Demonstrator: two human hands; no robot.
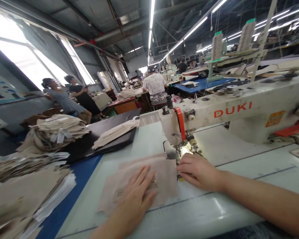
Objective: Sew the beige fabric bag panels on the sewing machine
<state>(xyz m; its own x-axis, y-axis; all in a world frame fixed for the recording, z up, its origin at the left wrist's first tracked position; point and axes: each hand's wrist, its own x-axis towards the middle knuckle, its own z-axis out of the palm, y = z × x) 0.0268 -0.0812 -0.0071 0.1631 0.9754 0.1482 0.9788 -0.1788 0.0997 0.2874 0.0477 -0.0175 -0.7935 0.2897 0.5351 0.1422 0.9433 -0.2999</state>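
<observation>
A beige fabric piece [164,179] with a stitched, pocket-like slit lies on the pale table, its right edge by the needle area of the sewing machine [174,132]. My left hand [137,196] rests flat on this cloth, fingers stretched out, covering part of the slit. Close beside the presser foot is my right hand [199,172], its fingers curled and pressed together at the cloth's right edge. Whatever is between those fingertips is hidden. A small lamp lights the needle area, which my right hand partly blocks.
Stacks of beige cut pieces [22,189] fill the left side, with a tied bundle [57,132] behind. Folded cream cloth [117,132] lies on black material. Thread cones [216,46] stand behind the machine. Two people stand by the windows; another [154,84] sits ahead.
</observation>
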